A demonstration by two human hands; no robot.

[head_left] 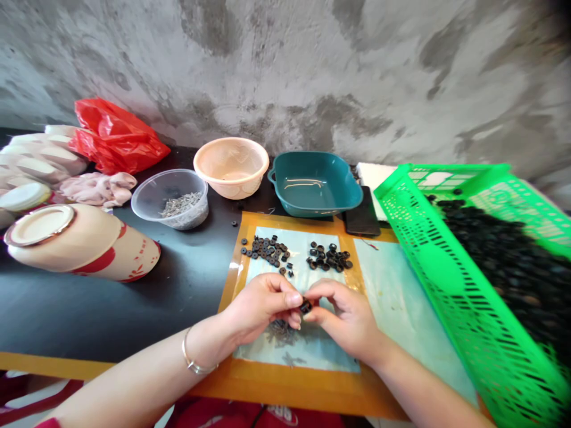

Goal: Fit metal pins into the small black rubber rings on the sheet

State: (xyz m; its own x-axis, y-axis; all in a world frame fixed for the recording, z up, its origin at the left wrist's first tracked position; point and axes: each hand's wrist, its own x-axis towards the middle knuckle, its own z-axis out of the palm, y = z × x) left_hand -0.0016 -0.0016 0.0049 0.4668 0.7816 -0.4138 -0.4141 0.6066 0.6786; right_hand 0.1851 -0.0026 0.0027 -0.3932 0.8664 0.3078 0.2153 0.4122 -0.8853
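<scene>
My left hand [263,304] and my right hand [344,316] meet above a flat mat, their fingertips pinched on a small black ring [306,307]. Anything else between the fingers is hidden. Two loose heaps of similar black rings [266,251] [329,257] lie just beyond my hands on a pale sheet [307,252]. Below my fingers sits a scattered patch of tiny dark metal pins [281,333]. The sheet rests on an orange-bordered mat [289,380].
A green plastic crate [468,279] full of black rings tilts at the right. Behind the mat stand a teal dish [314,184], a peach bowl [232,167], a clear tub of metal pins [169,201] and a phone [363,211]. Stacked bowls [84,244] lie at the left.
</scene>
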